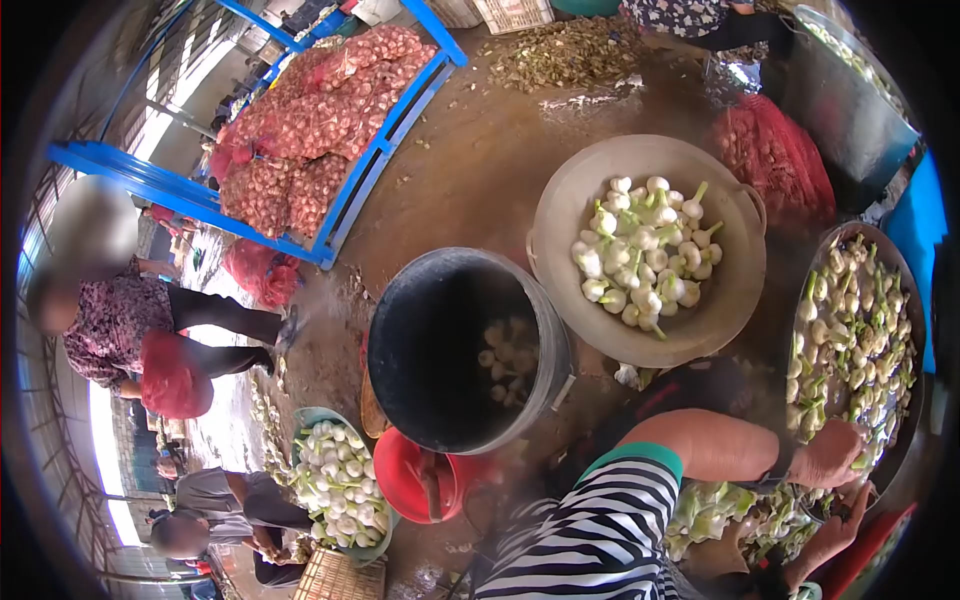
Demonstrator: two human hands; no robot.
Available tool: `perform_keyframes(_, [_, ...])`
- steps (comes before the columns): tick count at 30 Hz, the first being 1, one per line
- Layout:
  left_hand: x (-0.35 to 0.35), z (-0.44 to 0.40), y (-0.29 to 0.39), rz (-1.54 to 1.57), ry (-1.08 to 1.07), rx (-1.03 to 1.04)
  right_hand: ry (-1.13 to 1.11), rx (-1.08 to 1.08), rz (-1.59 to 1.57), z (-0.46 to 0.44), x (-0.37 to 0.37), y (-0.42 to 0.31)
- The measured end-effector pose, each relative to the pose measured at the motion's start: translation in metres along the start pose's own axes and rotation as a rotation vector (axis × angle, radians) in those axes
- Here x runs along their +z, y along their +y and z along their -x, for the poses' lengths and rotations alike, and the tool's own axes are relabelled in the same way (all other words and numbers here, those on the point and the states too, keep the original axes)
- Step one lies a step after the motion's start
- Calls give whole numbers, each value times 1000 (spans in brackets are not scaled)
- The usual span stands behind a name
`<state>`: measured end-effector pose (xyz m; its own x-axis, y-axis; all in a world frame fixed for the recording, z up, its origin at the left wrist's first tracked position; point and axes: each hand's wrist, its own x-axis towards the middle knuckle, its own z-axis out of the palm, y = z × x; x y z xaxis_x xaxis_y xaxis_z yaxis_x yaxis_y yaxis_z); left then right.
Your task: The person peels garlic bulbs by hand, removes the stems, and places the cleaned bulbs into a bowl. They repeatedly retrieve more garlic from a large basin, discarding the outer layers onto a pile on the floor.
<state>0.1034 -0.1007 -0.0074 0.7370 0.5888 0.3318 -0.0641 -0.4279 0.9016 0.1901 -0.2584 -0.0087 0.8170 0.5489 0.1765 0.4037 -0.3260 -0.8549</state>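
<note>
My left hand (828, 454), at the end of a striped sleeve, is curled at the near edge of a wide dark pan (917, 290). Whatever its fingers close on is hidden. White bulbs with green stems (850, 330), which look like fresh garlic, fill the pan. Just below, my right hand (832, 538) has fingers stretched towards the pan's rim, and I make out nothing in it. Pale green peeled leaves (705, 515) lie beside my forearms. A red basin edge (875, 550) shows close to my right hand.
A grey basin of peeled bulbs (560, 200) stands beside a deep dark tub (420, 290) with bulbs inside. A red bucket (395, 465) and another bulb-filled basin (300, 415) are further left. Red mesh sacks (330, 100) fill a blue frame (385, 150). Several people are around.
</note>
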Motion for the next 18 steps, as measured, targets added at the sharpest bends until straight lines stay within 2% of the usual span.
perform_keyframes(1, [-1, -2, -2, -60, -52, 12, 30, 67, 186, -3, 0, -1])
perform_keyframes(4, [11, -2, -7, -54, -7, 5, 82, 11, 350, 1, 1, 13])
perform_keyframes(7, [18, -2, -7, -18, 95, -29, 137, -16, 21, 0, 0, 25])
perform_keyframes(11, [18, -4, -13, 180, 71, -117, 151, 20, -10, 3, 5, 7])
perform_keyframes(14, [7, -7, -10, 278, -1, -270, 120, 50, -67, 1, 1, 33])
perform_keyframes(18, [-3, -7, -5, 406, 10, -255, 88, 88, -123, -3, 1, 34])
